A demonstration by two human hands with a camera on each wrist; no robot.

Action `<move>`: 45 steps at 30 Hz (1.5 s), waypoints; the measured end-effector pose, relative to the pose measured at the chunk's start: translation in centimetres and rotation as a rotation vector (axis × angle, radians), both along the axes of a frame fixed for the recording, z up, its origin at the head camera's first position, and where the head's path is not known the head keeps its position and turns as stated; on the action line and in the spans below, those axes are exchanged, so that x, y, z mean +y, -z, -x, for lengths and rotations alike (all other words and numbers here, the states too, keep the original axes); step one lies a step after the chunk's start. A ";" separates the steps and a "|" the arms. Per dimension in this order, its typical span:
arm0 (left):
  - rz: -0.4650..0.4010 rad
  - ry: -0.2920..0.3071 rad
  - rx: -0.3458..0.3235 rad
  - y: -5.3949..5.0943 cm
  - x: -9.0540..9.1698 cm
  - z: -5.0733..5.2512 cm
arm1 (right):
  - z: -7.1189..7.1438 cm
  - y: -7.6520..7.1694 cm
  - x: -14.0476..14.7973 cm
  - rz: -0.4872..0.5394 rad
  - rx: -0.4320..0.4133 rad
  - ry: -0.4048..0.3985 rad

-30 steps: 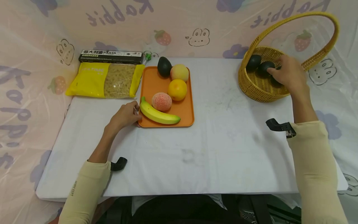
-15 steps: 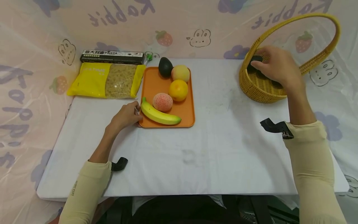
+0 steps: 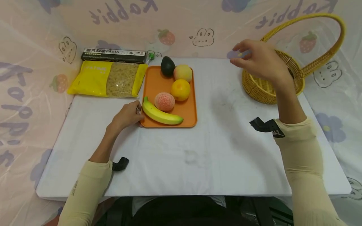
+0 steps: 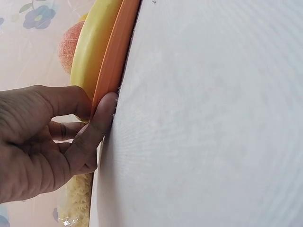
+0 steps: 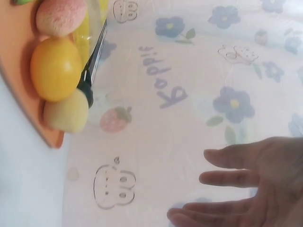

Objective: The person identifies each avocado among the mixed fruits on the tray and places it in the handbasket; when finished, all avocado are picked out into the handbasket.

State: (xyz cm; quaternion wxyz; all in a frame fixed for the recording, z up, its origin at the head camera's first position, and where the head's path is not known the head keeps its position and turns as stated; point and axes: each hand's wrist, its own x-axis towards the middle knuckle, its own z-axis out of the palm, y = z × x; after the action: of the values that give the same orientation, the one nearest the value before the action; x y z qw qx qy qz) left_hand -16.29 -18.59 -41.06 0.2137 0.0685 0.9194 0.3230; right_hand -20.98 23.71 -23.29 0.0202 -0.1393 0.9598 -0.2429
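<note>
My left hand [image 3: 128, 115] pinches the left rim of the orange tray [image 3: 189, 116]; in the left wrist view the thumb lies above the rim and a finger beneath it. On the tray are a banana [image 3: 161, 115], a reddish peach [image 3: 165, 101], an orange [image 3: 180, 90], a pale yellow peach [image 3: 183, 73] and a dark avocado [image 3: 167, 67]. My right hand [image 3: 258, 61] hovers over the left side of the wicker basket [image 3: 258, 93]. Its fingers [image 5: 229, 178] are spread with nothing between them. Hand and forearm hide most of the basket's inside.
A yellow bag of pasta [image 3: 107, 79] lies left of the tray, with a black pasta box [image 3: 113, 56] behind it. The basket's tall handle [image 3: 340, 33] arches up at the right. Printed plastic sheeting [image 3: 203, 18] closes off the back and sides of the white table [image 3: 209, 163].
My right hand has risen out of the basket and moved left, its fingers spreading. Dark avocados seen in the basket earlier are now mostly hidden. The left hand has stayed on the tray.
</note>
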 end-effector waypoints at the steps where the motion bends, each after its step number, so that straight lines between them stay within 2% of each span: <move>1: 0.001 0.000 -0.001 0.0 0.0 0.0 | 0.1 -0.1 -0.5 0.004 -0.009 -0.007; 9: 0.019 -0.003 0.004 0.0 -0.1 -0.1 | 1.7 0.1 -4.9 -0.039 0.011 -0.096; 13: 0.023 -0.004 0.003 0.1 -0.2 -0.1 | 2.6 0.5 -6.9 -0.046 -0.025 -0.129; 16: 0.021 -0.003 -0.009 0.2 -0.3 -0.2 | 3.8 0.9 -8.4 -0.063 -0.064 -0.163; 20: 0.019 0.001 -0.004 0.3 -0.3 -0.1 | 6.1 1.4 -10.1 -0.080 -0.128 -0.200; 25: 0.020 0.004 0.005 0.3 -0.3 -0.1 | 8.8 2.1 -12.3 -0.068 -0.236 -0.188; 29: 0.023 0.007 0.002 0.2 -0.2 -0.1 | 10.2 2.7 -14.0 -0.089 -0.256 -0.196; 33: 0.020 0.003 -0.006 0.1 -0.2 -0.2 | 11.3 3.2 -15.6 -0.103 -0.278 -0.208; 39: 0.016 -0.001 0.000 0.0 -0.2 -0.2 | 12.9 3.7 -17.5 -0.124 -0.356 -0.187; 45: 0.009 0.007 0.012 -0.1 0.0 0.0 | 13.9 4.2 -19.1 -0.181 -0.409 -0.182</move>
State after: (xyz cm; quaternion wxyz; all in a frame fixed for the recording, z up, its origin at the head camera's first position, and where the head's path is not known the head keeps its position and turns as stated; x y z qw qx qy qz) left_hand -16.28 -18.58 -40.94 0.2098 0.0726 0.9218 0.3178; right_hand -34.87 4.57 -27.47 0.2485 -0.1709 0.9370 -0.1761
